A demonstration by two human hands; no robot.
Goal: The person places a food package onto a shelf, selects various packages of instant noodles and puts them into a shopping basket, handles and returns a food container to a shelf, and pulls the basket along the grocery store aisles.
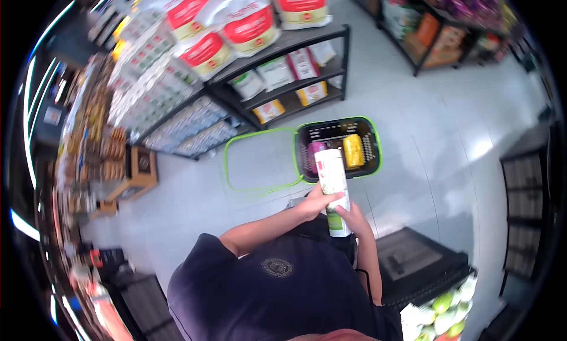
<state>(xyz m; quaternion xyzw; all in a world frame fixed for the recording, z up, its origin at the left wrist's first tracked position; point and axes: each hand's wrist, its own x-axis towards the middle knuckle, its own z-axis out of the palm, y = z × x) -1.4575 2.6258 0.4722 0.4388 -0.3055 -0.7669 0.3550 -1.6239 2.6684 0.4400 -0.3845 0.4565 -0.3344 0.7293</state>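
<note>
Floor (425,122): grey and smooth, with a bright shine on the right.
Shelf (286,44): black, past the basket; big red and white bags (251,33) sit on top, and small packs (274,75) stand in the rows below.
Boxes (144,63): lots of white ones, piled up to the left of the bags.
Basket (376,146): black with a green rim, on the floor in front of the person; a thin green loop (260,132) lies out to its left.
Yellow pack (353,150): in the basket, on the right side.
Purple pack (316,147): in the basket, on the left side, partly hidden by the tube.
Tube (333,175): white, with some red near the far end and green near the close end; it is up in front of the tummy, and its far end covers a bit of the basket.
Left hand (314,204): bent round the left side of the tube, holding it, thumb across the front.
Right hand (354,220): closed round the right side, lower down, holding the same tube.
Shirt (236,299): dark blue, with a round badge (277,267).
Fruit (443,304): green, in white wraps, low on the right.
</note>
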